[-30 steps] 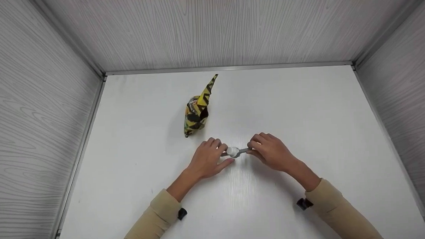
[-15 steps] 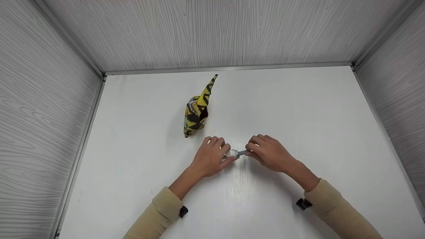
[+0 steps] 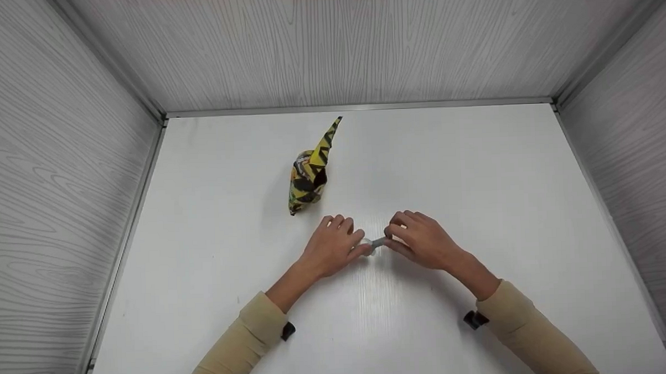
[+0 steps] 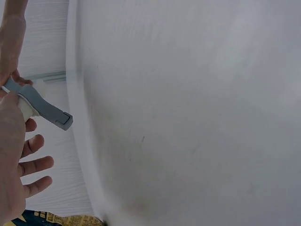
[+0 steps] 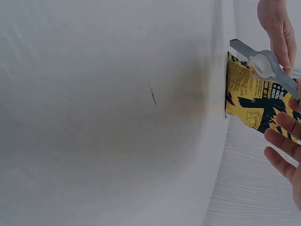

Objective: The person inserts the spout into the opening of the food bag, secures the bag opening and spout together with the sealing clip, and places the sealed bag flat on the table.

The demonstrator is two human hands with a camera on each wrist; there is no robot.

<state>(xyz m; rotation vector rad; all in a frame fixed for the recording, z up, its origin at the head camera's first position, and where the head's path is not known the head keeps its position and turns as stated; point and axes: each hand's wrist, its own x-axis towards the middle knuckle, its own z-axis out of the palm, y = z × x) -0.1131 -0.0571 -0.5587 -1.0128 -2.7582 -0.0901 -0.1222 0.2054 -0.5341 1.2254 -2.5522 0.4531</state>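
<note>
The white tabletop [image 3: 477, 204] sat inside grey wood-grain walls [image 3: 45, 191], and everything of interest lay near its middle. The yellow-and-black snack bag [image 3: 308, 179] served as the landmark: it stood with its twisted top corner pointing away from the person, on the left half of the table.

Just nearer the person than the bag and a little to its right, the two hands met. The left hand [image 3: 332, 245] lay closer to the bag; the right hand [image 3: 420, 239] lay farther from it, on the other side of the small thing held between them. Both sleeves [image 3: 244, 337] were tan.

That thing was a grey sealing clip [image 3: 375, 243] with a pale round hub. Its long axis ran left to right, roughly crosswise to the bag's length. In the right wrist view the clip [image 5: 263, 66] showed as a flat grey bar with a white round middle, the left hand's fingers pinching near the hub, and the bag [image 5: 254, 99] directly behind it. In the left wrist view the clip's free end [image 4: 49, 113] jutted out past the thumb.

Both hands were pinching the clip, one at each end, the other fingers loosely spread. The bag lay away from the clip, untouched, nearer the left hand.
</note>
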